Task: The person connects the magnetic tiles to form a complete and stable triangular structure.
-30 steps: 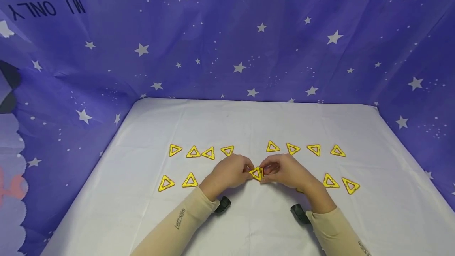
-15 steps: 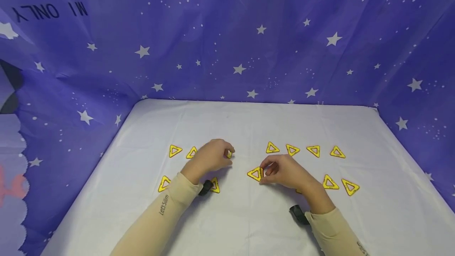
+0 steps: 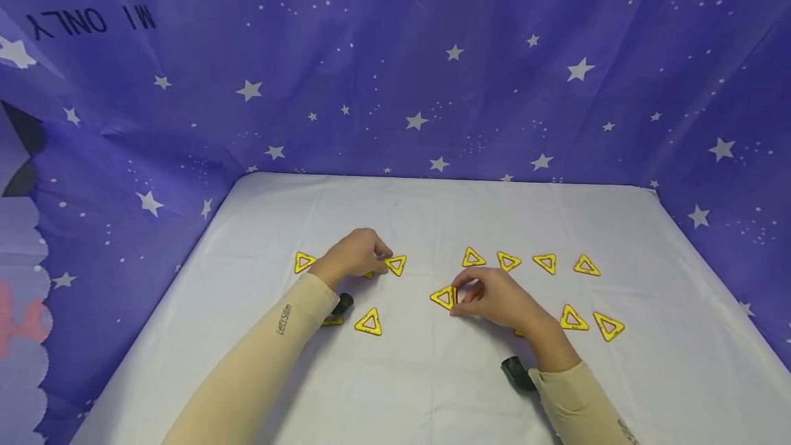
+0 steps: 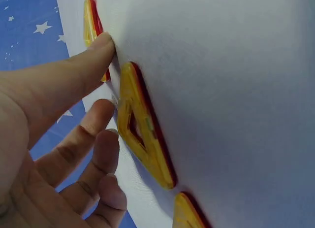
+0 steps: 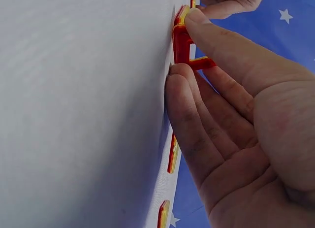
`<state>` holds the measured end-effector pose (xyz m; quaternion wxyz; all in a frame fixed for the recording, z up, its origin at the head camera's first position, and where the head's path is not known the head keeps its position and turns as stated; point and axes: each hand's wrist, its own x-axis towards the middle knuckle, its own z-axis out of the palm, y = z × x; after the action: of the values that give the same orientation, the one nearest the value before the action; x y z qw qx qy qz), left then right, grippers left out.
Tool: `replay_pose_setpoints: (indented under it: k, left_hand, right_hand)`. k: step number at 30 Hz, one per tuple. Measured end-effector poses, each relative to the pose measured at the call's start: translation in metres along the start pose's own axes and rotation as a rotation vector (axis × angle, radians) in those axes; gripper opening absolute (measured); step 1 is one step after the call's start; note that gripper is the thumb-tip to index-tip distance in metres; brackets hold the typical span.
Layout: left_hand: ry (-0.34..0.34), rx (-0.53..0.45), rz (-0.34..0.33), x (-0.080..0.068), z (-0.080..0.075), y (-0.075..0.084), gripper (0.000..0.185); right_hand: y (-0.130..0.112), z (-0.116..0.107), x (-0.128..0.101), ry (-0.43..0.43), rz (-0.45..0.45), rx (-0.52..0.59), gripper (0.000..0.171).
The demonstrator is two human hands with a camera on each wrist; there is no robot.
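Note:
Yellow triangular magnetic tiles with red sides lie on a white cloth. In the head view my right hand (image 3: pixel 494 297) pinches a pair of tiles (image 3: pixel 436 297), one angled against the other. The right wrist view shows the held tile (image 5: pixel 182 43) standing between thumb and fingers. My left hand (image 3: pixel 355 253) hovers over the back-left row, mostly hiding a tile (image 3: pixel 369 275) beneath it. Just right of its fingertips lies another tile (image 3: pixel 398 271). In the left wrist view the thumb and fingers are apart, close beside a flat tile (image 4: pixel 130 90); a further tile (image 4: pixel 88 21) is partly behind the thumb.
Several tiles form a back-right row (image 3: pixel 474 264). Two more tiles (image 3: pixel 575 327) lie at front right, with one partly under my right wrist. A tile (image 3: pixel 369 331) lies at front left. A purple starred curtain (image 3: pixel 371 53) surrounds the white tabletop (image 3: pixel 432 376).
My left hand has left the joined tiles and moved left to the back-left row. That row's rightmost tile has been turned. My right hand has stayed in place holding the pair.

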<state>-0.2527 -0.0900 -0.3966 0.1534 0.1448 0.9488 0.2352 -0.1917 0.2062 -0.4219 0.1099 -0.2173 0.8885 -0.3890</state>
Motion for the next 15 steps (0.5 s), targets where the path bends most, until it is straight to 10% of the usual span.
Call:
replay_pose_setpoints:
  k: [15]
  left_hand:
    - [0.010,-0.194,0.110,-0.004,0.006,0.012,0.019]
  right_hand:
    - [0.000,-0.001,0.000,0.010,0.011,-0.004,0.037]
